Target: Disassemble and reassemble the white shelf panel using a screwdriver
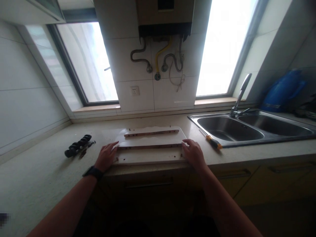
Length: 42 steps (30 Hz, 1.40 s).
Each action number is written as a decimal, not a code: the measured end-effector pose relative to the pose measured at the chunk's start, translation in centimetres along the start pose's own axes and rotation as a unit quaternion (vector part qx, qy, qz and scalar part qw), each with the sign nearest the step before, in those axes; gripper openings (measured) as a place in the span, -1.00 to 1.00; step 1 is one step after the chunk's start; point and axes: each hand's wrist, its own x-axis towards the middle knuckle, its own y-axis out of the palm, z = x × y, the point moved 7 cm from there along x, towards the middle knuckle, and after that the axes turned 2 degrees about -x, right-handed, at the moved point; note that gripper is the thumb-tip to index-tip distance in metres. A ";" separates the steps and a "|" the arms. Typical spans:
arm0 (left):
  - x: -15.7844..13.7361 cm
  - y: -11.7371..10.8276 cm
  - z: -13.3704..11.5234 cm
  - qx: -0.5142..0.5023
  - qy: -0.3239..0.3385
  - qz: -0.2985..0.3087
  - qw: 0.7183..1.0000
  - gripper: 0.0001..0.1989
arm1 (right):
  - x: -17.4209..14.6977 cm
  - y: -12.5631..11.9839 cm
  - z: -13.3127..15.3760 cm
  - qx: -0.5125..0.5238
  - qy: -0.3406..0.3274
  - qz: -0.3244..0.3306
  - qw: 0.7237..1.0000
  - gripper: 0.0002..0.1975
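Observation:
A white panel (150, 158) lies flat on the counter near its front edge, with small holes and short brown dowels at its corners. A white board with a long brown upper edge (150, 147) runs across it, and a second brown-edged strip (151, 133) runs parallel behind. My left hand (106, 156), with a dark watch on the wrist, grips the left end of the nearer board. At the right end, my right hand (193, 152) holds the same board with bent fingers. The thumbs are partly hidden.
A yellow-and-black screwdriver (214, 142) lies beside the double steel sink (225, 144). Several black wheels (77, 146) stand in a row at the left, next to small loose hardware (83, 153). A faucet (238, 98) and a blue jug (282, 90) stand at the back right.

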 end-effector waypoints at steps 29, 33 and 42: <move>-3.8 1.3 0.1 0.171 0.119 0.136 0.968 -0.67 | -0.5 1.0 -0.4 -0.100 -0.007 0.201 0.975 -0.40; -5.6 0.6 -0.4 0.240 0.119 0.150 0.952 -0.65 | 3.3 3.3 0.5 -0.150 -0.034 0.198 0.968 -0.44; -9.3 -1.5 -2.2 0.303 0.122 0.166 0.931 -0.55 | 8.8 9.5 3.4 -0.130 -0.026 0.221 0.966 -0.70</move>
